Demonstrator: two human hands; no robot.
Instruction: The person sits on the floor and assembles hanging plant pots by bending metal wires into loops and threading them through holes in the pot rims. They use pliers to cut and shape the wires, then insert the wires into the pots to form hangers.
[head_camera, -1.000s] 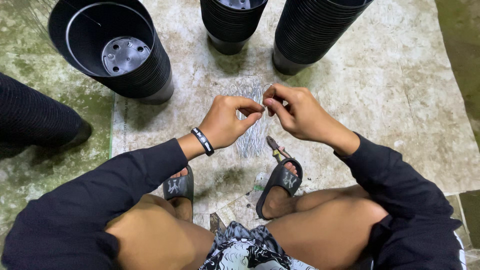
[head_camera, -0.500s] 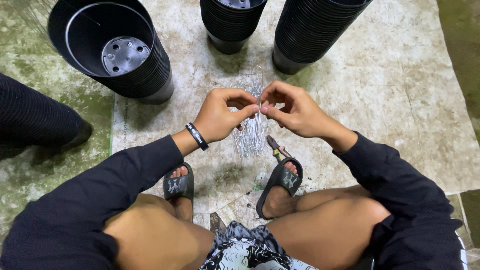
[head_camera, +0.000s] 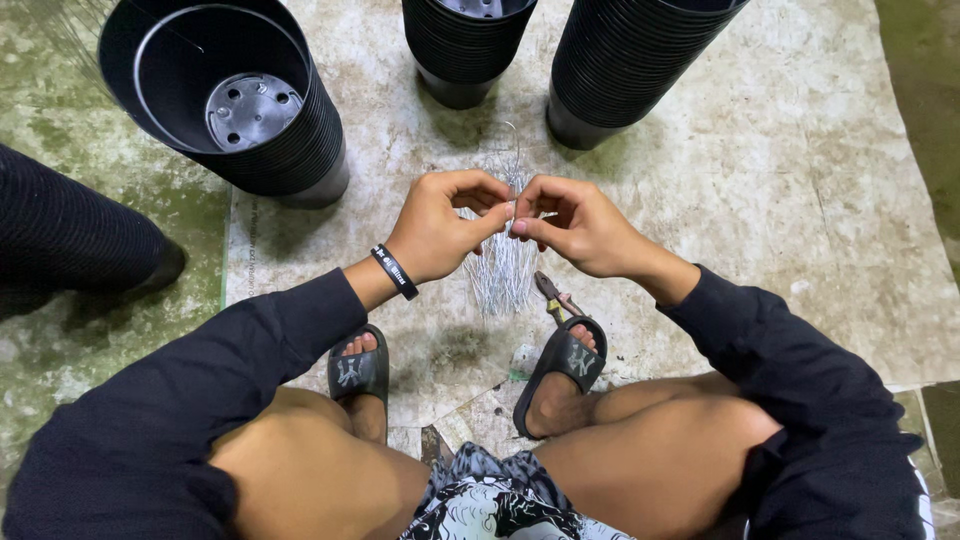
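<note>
Both hands now meet above the wire bundle (head_camera: 500, 270) on the floor sheet (head_camera: 800, 200). 1.0 s ago they sat slightly apart; since then they've closed in, thumbs nearly touching. Left hand (head_camera: 440, 225) and right hand (head_camera: 575, 225) each pinch 1 thin wire piece (head_camera: 510, 205) between thumb and forefinger (too fine to see its bend). Judging by that, the wire is mid-shaping. Pliers (head_camera: 553, 295) lie by the right sandal (head_camera: 563, 365), untouched. 3 pot stacks (head_camera: 240, 100) stand beyond.
</note>
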